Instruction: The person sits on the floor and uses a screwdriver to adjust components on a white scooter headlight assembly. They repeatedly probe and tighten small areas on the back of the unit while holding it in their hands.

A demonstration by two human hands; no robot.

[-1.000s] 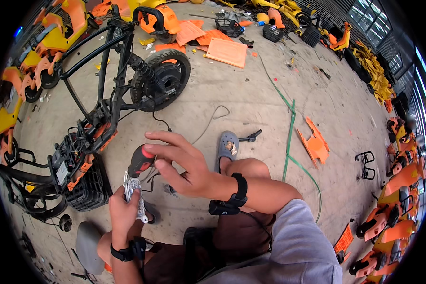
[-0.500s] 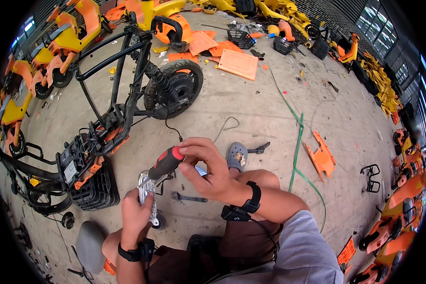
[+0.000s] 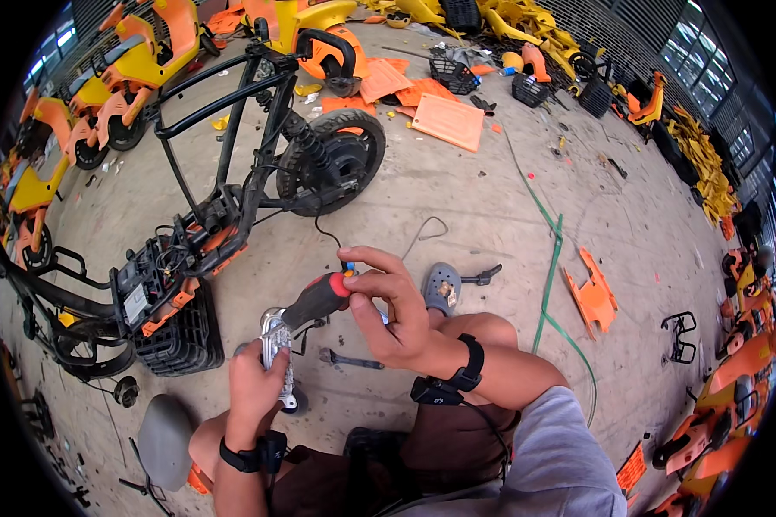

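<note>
Screwdriver (image 3: 316, 303), fingertip-held by the right hand (image 3: 398, 320), slants over a silvery part (image 3: 277, 339) gripped by the left hand (image 3: 252, 384).

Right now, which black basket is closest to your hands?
The black basket just beyond the left hand, to its left; the other baskets lie much farther off, toward the picture's top.

The metal part (image 3: 276, 339) looks shiny, the screwdriver handle (image 3: 312, 303) matt

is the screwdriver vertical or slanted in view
Slanted: the screwdriver has its red end by the right hand, above and right of its other end, which points toward the silver part in the left hand.
</note>
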